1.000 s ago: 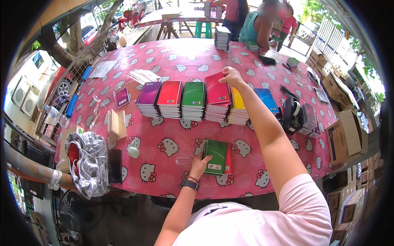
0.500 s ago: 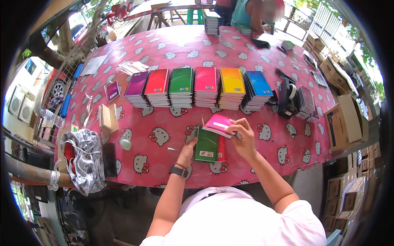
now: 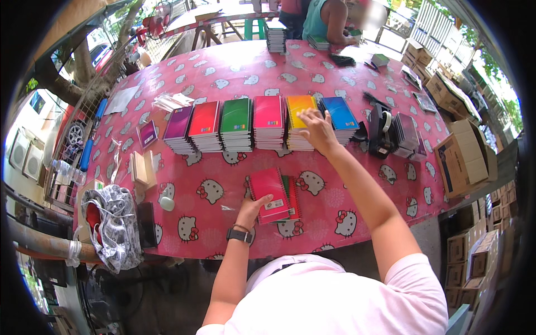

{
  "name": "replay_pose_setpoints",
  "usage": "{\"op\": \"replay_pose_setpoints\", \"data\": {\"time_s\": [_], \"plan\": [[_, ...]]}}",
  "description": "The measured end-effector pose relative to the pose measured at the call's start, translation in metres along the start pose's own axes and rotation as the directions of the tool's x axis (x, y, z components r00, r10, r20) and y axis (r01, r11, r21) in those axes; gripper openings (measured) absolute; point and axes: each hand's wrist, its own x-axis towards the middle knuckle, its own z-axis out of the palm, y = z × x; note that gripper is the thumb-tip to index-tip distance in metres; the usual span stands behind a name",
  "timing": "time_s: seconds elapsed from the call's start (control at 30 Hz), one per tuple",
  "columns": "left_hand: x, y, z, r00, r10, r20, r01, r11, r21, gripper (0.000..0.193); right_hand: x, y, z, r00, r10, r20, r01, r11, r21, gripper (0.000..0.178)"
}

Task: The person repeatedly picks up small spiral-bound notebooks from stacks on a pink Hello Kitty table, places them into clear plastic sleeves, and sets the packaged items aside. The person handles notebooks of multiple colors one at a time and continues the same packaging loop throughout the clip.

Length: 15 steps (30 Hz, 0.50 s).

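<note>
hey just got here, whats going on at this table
Someone is handling spiral notebooks at a pink patterned table. Their left hand holds a pink notebook over a green notebook and a red notebook, which peek out on its right. The right hand is at the yellow stack, between the pink stack and the blue stack in a row of six; whether it touches the top cover is hard to tell.

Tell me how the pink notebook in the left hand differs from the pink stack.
The left hand holds the pink notebook; the pink stack stands untouched. The notebook shows a white label, the stack's top cover small multicoloured print. The notebook is in front, the stack farther back. Both have pink covers.
</note>
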Motion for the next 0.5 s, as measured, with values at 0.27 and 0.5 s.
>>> {"op": "replay_pose_setpoints", "data": {"time_s": [0.27, 0.5], "plan": [[0.005, -0.016, -0.015, 0.999, -0.001, 0.033, 0.002, 1.000, -0.016, 0.046, 0.041, -0.017, -0.056, 0.975, 0.218, -0.047, -0.160, 0.829, 0.536, 0.017], [-0.006, 0.010, -0.004, 0.986, -0.054, 0.160, 0.123, 0.880, -0.459, 0.056, 0.006, -0.087, -0.037, 0.729, -0.230, 0.644, -0.404, 0.615, 0.677, 0.027]]}}
